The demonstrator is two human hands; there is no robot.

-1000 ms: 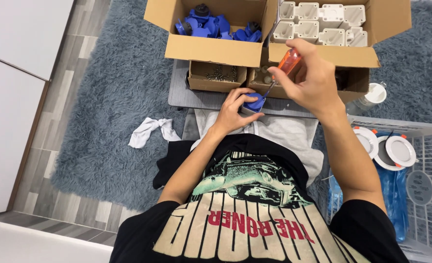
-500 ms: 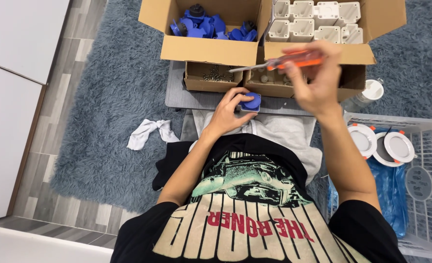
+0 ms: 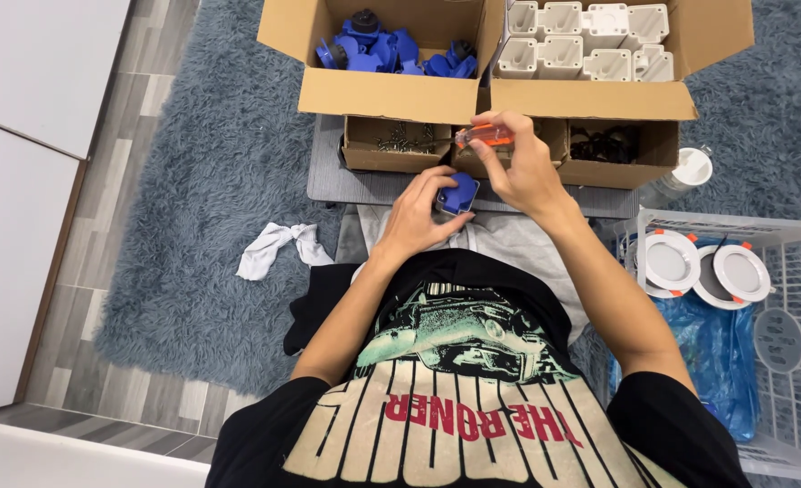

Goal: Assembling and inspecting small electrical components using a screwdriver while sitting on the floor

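My left hand (image 3: 423,210) grips a small blue plastic part (image 3: 459,192) just in front of my lap, above grey cloth. My right hand (image 3: 520,161) holds a screwdriver with an orange handle (image 3: 484,136) lying sideways over the small cardboard boxes; its shaft is hidden by my fingers. The two hands sit close together, the right a little above and to the right of the blue part.
A cardboard box of blue parts (image 3: 384,47) and one of white housings (image 3: 590,41) stand at the top. Below them are small boxes of screws (image 3: 399,137) and dark clips (image 3: 607,145). A white wire basket (image 3: 794,361) with round downlights (image 3: 742,273) is right. A white rag (image 3: 274,246) lies on the grey rug.
My right hand came down from the raised position and turned the screwdriver sideways, closer to the blue part. My left hand stayed on the blue part.
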